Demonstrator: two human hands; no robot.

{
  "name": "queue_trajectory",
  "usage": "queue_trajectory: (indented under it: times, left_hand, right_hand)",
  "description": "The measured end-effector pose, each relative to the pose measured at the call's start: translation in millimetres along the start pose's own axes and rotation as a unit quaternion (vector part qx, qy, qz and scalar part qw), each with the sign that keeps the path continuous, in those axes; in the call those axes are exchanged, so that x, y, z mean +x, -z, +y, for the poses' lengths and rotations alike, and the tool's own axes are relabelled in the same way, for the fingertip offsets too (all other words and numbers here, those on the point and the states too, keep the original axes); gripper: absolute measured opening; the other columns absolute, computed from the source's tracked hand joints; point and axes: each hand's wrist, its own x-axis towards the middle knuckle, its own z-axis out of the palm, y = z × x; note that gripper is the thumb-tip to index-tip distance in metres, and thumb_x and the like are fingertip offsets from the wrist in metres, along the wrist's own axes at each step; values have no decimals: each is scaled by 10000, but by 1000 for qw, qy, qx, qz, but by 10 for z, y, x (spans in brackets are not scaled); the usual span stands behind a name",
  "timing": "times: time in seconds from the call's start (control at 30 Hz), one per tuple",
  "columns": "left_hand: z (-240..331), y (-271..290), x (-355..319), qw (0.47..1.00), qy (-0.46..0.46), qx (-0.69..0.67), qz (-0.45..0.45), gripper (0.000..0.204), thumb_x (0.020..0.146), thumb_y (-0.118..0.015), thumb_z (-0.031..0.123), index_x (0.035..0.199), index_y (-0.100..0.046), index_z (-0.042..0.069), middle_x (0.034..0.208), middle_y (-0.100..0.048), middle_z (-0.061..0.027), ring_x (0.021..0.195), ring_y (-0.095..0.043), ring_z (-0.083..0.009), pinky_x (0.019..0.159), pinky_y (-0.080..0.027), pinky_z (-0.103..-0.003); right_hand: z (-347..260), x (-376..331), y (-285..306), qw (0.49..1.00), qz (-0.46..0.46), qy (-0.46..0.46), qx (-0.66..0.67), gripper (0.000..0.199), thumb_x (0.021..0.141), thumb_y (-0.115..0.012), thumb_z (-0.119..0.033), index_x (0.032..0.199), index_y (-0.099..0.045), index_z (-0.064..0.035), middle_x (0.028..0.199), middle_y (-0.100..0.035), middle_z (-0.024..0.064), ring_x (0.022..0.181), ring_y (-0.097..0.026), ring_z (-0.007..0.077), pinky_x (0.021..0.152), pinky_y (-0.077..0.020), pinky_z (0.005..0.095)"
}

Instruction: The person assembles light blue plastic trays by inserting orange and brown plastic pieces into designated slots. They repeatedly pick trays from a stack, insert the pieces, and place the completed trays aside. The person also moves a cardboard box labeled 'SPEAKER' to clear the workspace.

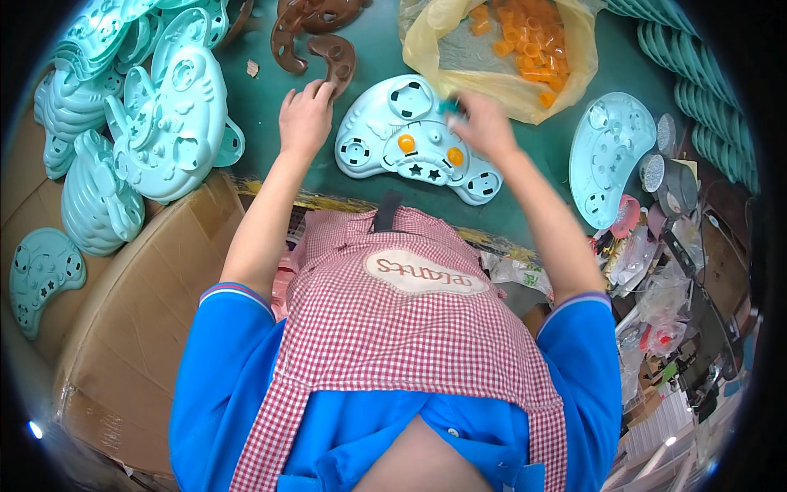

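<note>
On the table in front of me lies a light turquoise plastic shell (384, 131), a curved panel with openings, star-shaped holes and two orange caps (406, 143) set in it. My left hand (306, 121) is just beyond its left side, fingers closed at the near end of a brown curved plastic piece (334, 59). Over the upper right of the shell, my right hand (482, 125) is closed, slightly blurred, with a small dark teal thing (448, 107) at its fingertips. The kind of that thing is too blurred to tell.
More brown pieces (288, 37) lie at the far side. A yellowish plastic bag (578, 82) holds orange caps. Turquoise shells pile up in a cardboard box (156, 303) at left, and stacks (713, 98) stand far right. Another shell (611, 160) lies at right beside clutter.
</note>
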Motion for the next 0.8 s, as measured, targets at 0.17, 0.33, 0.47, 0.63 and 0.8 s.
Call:
queue_trajectory:
  times: [0.17, 0.33, 0.47, 0.63, 0.8]
  left_hand:
    - [290, 358, -65, 976, 33, -198, 86, 298, 837, -663, 137, 1129, -600, 134, 1103, -661, -85, 918, -655, -272, 847, -508, -399]
    - [513, 526, -137, 834, 103, -525, 138, 260, 875, -652, 113, 1121, -588, 58, 956, -675, -70, 756, -654, -168, 649, -530, -277]
    - [828, 622, -208, 687, 221, -657, -219, 405, 849, -701, 144, 1201, -541, 24, 917, -640, -49, 655, -578, -79, 529, -479, -224]
    - [961, 21, -419, 950, -36, -282, -125, 667, 686, -797, 245, 1281, -525, 116, 1237, -550, -128, 1056, -559, -280, 845, -483, -403]
    - [802, -111, -467, 982, -170, -54, -62, 777, 652, -819, 352, 1352, -512, 212, 1506, -318, 3, 1384, -267, -333, 1030, -316, -596]
  right_hand:
    - [-51, -529, -479, 996, 47, 75, -20, 325, 753, -666, -35, 1075, -643, -71, 1031, -589, 93, 949, -576, 294, 860, -487, 392]
    - [-86, -549, -475, 978, 125, 121, -115, 527, 752, -701, -107, 1252, -544, -55, 1071, -563, 115, 981, -580, 294, 847, -505, 393]
    - [-467, -731, -305, 975, 207, 27, 77, 702, 768, -742, -235, 1369, -429, -52, 1093, -538, 159, 988, -586, 333, 836, -509, 416]
    - [-208, -990, -530, 985, 112, -132, 4, 750, 772, -739, -407, 1366, -443, -56, 1113, -534, 153, 1015, -577, 328, 817, -494, 398]
    - [-62, -851, -717, 971, 148, -61, -180, 855, 684, -787, -434, 1393, -428, -120, 1382, -431, 119, 1294, -388, 339, 961, -370, 586]
